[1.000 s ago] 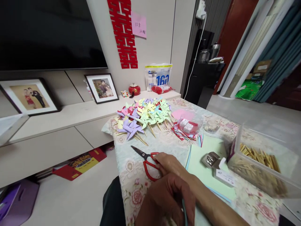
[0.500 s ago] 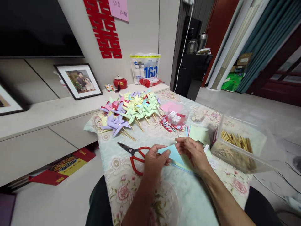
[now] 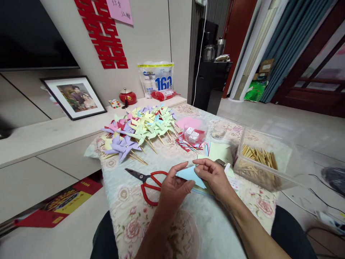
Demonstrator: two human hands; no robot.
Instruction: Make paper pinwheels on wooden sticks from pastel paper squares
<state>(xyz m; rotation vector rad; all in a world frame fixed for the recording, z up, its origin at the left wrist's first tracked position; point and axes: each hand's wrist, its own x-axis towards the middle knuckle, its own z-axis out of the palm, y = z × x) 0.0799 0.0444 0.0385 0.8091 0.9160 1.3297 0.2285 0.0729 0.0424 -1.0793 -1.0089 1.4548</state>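
A light blue sheet of paper (image 3: 188, 174), folded to a pointed shape, is held between my two hands above the table. My left hand (image 3: 174, 187) has its fingers behind the left end of the paper and its thumb at the lower edge. With thumb and forefinger, my right hand (image 3: 212, 177) pinches the upper right part. More coloured paper lies beneath, partly hidden by my hands. Left of my left hand rest scissors (image 3: 147, 180) with red handles, blades parted slightly and pointing away to the left. Several finished paper pinwheels (image 3: 142, 131) on sticks are heaped beyond.
An open clear plastic box (image 3: 258, 172) of short wooden sticks (image 3: 260, 158) stands at the right. Pale green paper (image 3: 218, 153), striped strips (image 3: 190, 144), a clear bag (image 3: 195, 133) and a small round container (image 3: 218, 133) lie behind my hands. A framed photo (image 3: 75, 97) leans on the cabinet.
The view has turned a little to the right. My right fingers have closed on the blue paper, and my left thumb has slid from its face to its lower edge. The paper is tilted flatter.
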